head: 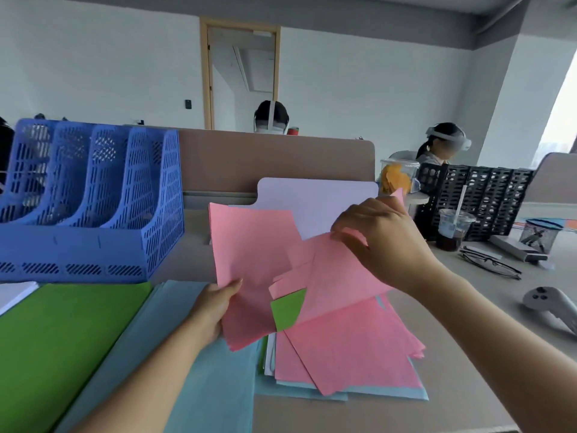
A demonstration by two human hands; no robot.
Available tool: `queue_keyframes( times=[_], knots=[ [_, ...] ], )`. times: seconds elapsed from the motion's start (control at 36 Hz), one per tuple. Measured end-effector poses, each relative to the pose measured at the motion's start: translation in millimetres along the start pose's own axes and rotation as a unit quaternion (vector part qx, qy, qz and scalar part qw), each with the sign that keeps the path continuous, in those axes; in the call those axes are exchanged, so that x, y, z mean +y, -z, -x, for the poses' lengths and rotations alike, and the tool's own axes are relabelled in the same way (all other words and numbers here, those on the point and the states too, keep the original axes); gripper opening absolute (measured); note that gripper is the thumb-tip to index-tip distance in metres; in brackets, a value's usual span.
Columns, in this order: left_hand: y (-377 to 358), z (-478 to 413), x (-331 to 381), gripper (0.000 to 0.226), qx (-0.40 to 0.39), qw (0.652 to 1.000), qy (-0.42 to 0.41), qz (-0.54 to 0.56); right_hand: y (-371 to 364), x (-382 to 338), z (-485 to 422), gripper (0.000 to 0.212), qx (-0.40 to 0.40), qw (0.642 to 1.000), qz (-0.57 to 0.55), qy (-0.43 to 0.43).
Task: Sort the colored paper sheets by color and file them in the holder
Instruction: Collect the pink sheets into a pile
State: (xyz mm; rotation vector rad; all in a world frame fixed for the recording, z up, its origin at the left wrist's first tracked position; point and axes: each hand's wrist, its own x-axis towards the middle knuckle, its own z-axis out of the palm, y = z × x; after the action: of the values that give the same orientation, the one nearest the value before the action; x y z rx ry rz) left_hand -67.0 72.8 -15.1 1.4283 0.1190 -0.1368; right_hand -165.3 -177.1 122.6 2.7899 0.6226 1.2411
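Now left hand (215, 307) grips pink stack (249, 276) upright; right hand (381, 242) raised, pinching pink sheet (340, 276).

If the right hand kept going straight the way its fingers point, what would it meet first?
Probably the pink stack raised in the left hand. The right hand, pinching a pink sheet, points left toward it, though depth is unclear.

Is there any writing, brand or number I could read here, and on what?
No text here can be read.
On the drink cup: bluish print, too blurred to read.
On the pink sheets, green stack and blue holder: no writing shows.
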Motion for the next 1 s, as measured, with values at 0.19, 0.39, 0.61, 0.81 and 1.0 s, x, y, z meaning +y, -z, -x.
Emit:
queue_keyframes(
  times=[0.19, 0.39, 0.61, 0.81, 1.0],
  knots=[
    [1, 1, 1, 0.019, 0.005, 1.000, -0.011, 0.003, -15, 17, -29, 0.018, -0.007, 0.998, 0.006, -0.060],
    [3, 0, 2, 0.022, 0.029, 0.999, -0.018, 0.026, -24, 33, -46, 0.012, 0.044, 0.992, 0.031, -0.117],
    [5, -3, 0, 0.022, 0.033, 0.998, -0.038, -0.028, -26, 49, -69, 0.011, 0.042, 0.987, 0.097, -0.125],
    [2, 3, 1, 0.026, 0.030, 0.992, -0.043, -0.116, -28, 66, -105, 0.015, 0.093, 0.981, 0.103, -0.137],
    [5, 1, 4, 0.025, 0.019, 0.988, -0.022, -0.149, -86, 68, -105, 0.020, -0.051, 0.975, 0.137, -0.168]
  ],
)
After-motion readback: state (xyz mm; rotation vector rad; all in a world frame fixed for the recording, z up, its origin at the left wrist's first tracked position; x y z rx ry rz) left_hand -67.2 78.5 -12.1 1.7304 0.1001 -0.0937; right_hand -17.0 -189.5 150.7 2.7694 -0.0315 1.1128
